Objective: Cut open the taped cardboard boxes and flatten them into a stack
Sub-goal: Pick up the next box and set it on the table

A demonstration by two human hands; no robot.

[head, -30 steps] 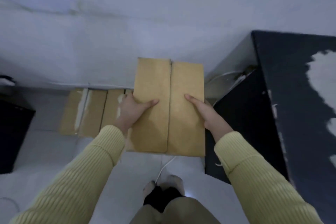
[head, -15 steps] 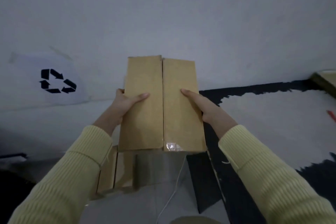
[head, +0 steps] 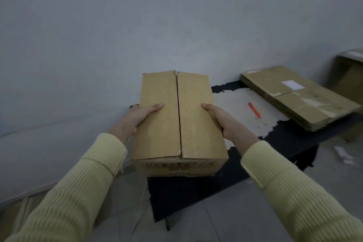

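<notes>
A closed brown cardboard box point(head: 177, 120) with a seam down its top is held up in front of me, over the near left corner of a black table point(head: 216, 179). My left hand point(head: 137, 118) grips its left side with the thumb lying on top. On the opposite side my right hand point(head: 218, 118) grips the same way. A stack of flattened cardboard point(head: 298, 96) lies on the table's far right. An orange cutter point(head: 254, 110) lies on the table between box and stack.
A plain grey wall stands close behind the box. Another cardboard box point(head: 347, 74) stands at the far right. More cardboard point(head: 17, 214) lies on the floor at lower left. A thin white cable point(head: 140, 210) runs over the tiled floor.
I have turned to the right with the box in both hands, away from the floor cardboard and toward the black table. The stack and the cutter have come into view.
</notes>
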